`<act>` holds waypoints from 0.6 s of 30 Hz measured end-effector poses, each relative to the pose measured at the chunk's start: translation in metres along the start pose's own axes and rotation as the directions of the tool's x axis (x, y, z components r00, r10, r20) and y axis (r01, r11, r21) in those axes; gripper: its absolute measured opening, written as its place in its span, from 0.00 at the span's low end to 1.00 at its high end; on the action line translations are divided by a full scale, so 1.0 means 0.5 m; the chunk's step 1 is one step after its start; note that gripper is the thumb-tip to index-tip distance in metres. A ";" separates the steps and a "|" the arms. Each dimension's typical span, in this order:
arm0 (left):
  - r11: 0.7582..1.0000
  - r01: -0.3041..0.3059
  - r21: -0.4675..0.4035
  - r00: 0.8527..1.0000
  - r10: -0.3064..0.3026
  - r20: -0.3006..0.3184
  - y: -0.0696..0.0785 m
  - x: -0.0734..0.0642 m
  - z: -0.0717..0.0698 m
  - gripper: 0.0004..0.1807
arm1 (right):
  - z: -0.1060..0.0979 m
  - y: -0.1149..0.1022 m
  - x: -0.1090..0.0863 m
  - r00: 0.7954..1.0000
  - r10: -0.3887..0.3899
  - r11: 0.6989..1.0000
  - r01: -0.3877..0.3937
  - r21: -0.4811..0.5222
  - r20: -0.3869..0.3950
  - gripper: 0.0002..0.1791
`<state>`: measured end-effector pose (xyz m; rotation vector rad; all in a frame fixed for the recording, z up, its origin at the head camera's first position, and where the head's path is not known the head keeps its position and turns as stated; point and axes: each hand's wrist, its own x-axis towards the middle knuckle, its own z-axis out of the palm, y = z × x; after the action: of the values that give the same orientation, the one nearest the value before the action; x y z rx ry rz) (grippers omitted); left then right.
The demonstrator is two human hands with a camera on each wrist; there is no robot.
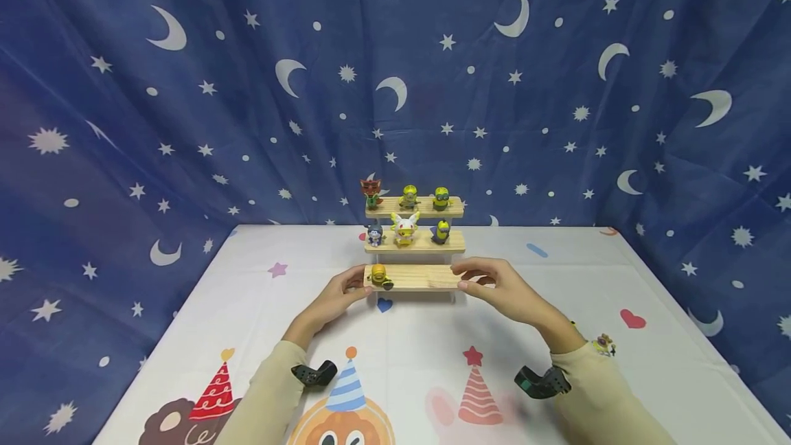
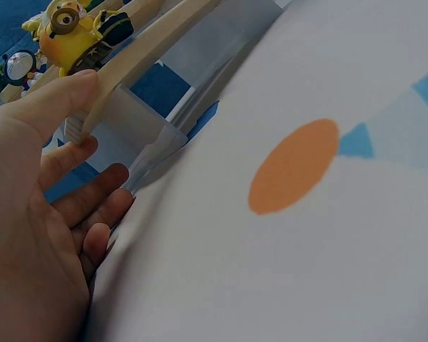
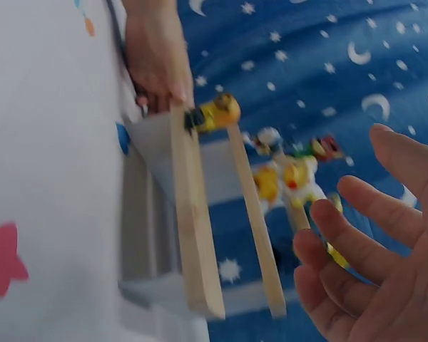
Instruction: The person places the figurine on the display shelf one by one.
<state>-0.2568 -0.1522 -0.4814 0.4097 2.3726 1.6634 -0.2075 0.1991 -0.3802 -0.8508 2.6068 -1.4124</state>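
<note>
A three-tier display stand with wooden boards and clear side supports stands at the table's middle; a yellow figurine point(image 1: 378, 273) sits at the left end of its bottom board point(image 1: 426, 277). My left hand point(image 1: 330, 299) pinches that end of the board, thumb on the top edge and a fingertip underneath, as the left wrist view shows. Beside the right end is my right hand point(image 1: 509, 294), its fingers spread and slightly bent. In the right wrist view nothing lies between the right hand's fingers, and a gap separates them from the bottom board point(image 3: 195, 235).
On the top tier point(image 1: 420, 210) stand a fox figurine point(image 1: 371, 191) and two yellow ones. The middle tier point(image 1: 420, 246) holds a dark figurine point(image 1: 374, 233), a white big-eared one point(image 1: 404, 229) and a yellow one. A small figurine point(image 1: 603, 344) shows behind my right sleeve. Behind hangs a blue curtain point(image 1: 432, 143).
</note>
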 end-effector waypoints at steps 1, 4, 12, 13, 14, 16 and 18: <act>1.000 -0.001 -0.002 1.000 0.001 0.000 0.000 0.000 0.000 0.35 | -0.007 0.005 -0.006 1.000 0.009 1.000 -0.009 -0.004 -0.008 0.18; 1.000 -0.009 0.002 1.000 0.009 0.001 -0.001 0.000 0.000 0.35 | -0.028 0.019 -0.023 0.999 0.026 1.000 -0.026 -0.009 -0.027 0.19; 1.000 -0.014 -0.006 1.000 0.014 0.004 -0.002 -0.002 -0.003 0.35 | -0.096 0.039 -0.074 0.995 0.092 0.993 -0.095 -0.073 -0.049 0.20; 1.000 -0.014 -0.005 1.000 0.014 0.003 -0.003 -0.002 -0.003 0.35 | -0.104 0.044 -0.083 0.994 0.094 0.992 -0.097 -0.082 -0.047 0.20; 1.000 -0.016 -0.003 1.000 0.016 0.006 -0.003 -0.001 -0.003 0.35 | -0.113 0.049 -0.092 0.994 0.099 0.991 -0.102 -0.088 -0.045 0.20; 1.000 -0.024 0.006 1.000 0.024 0.012 -0.003 -0.001 -0.005 0.35 | -0.129 0.061 -0.109 0.994 0.105 0.990 -0.107 -0.090 -0.027 0.20; 1.000 -0.020 0.012 1.000 0.020 0.014 -0.003 -0.003 -0.006 0.35 | -0.143 0.072 -0.124 0.995 0.099 0.991 -0.099 -0.090 -0.002 0.20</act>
<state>-0.2568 -0.1560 -0.4819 0.4473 2.3775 1.6496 -0.1923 0.2991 -0.3800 -0.7199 2.6877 -1.2782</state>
